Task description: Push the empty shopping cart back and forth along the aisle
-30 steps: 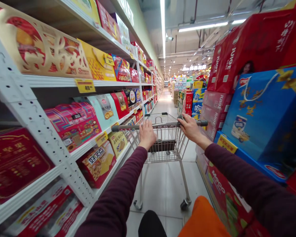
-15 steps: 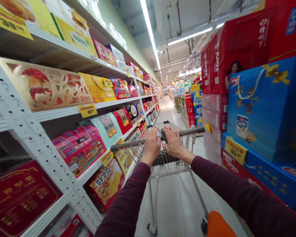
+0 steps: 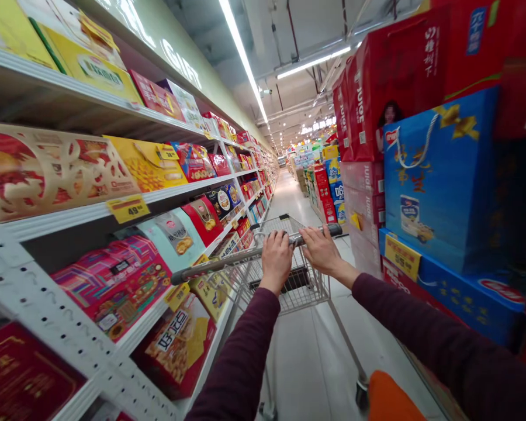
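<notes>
Left hand (image 3: 277, 257) and right hand (image 3: 322, 250) curl over a silver wire cart's (image 3: 307, 297) grey bar (image 3: 221, 265); uneven pushing could swing it into white metal shelving (image 3: 30, 286) on their left.

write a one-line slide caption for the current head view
Left grip and right grip on the handle of a shopping cart, between shelves of boxes and a blue bag.

"What sort of place is this?"

"A shop — a supermarket aisle (image 3: 287, 196), by the look of it."

"What tells you?"

"White shelves (image 3: 70, 220) of boxed snacks (image 3: 182, 345), yellow price tags (image 3: 128, 209) along their edges, GIFT lettering (image 3: 180, 62) above, stacked cartons (image 3: 363, 204) opposite — and a shopping cart (image 3: 297, 279) between."
</notes>
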The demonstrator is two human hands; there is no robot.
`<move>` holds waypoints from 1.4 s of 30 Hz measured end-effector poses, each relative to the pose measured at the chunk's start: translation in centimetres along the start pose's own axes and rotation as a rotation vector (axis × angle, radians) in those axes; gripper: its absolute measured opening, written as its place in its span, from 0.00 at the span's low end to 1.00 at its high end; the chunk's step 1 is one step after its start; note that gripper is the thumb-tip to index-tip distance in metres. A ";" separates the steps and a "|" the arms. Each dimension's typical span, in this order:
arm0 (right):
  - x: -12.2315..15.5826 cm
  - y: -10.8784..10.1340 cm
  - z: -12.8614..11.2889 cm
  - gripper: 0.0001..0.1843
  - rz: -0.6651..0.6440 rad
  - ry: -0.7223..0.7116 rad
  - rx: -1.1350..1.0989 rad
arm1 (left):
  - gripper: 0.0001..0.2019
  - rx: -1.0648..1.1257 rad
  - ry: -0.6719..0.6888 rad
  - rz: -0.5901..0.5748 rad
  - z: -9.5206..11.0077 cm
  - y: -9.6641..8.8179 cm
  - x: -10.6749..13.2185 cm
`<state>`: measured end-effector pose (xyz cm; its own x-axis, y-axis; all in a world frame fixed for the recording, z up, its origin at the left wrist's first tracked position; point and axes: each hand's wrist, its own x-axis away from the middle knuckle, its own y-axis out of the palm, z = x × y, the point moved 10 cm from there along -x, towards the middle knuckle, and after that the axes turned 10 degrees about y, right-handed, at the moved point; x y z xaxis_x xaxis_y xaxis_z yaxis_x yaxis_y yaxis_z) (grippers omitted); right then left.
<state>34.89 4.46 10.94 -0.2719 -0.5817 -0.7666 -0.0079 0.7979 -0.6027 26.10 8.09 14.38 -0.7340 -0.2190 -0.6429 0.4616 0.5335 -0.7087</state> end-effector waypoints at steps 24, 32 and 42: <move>1.2 0.1 0.6 0.26 0.158 -0.025 -0.007 | 0.17 -0.022 -0.017 0.086 -4.2 -0.3 3.4; 1.2 -0.3 1.2 0.23 0.150 -0.068 0.001 | 0.15 0.017 0.041 0.146 -6.4 -0.4 4.7; 1.4 -0.3 0.9 0.25 0.160 -0.032 0.017 | 0.17 0.023 -0.055 0.168 -7.1 -0.8 5.8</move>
<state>35.37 3.28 9.89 -0.2373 -0.4527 -0.8595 0.0488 0.8781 -0.4760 17.93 12.20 13.28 -0.6175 -0.1734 -0.7672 0.5872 0.5474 -0.5963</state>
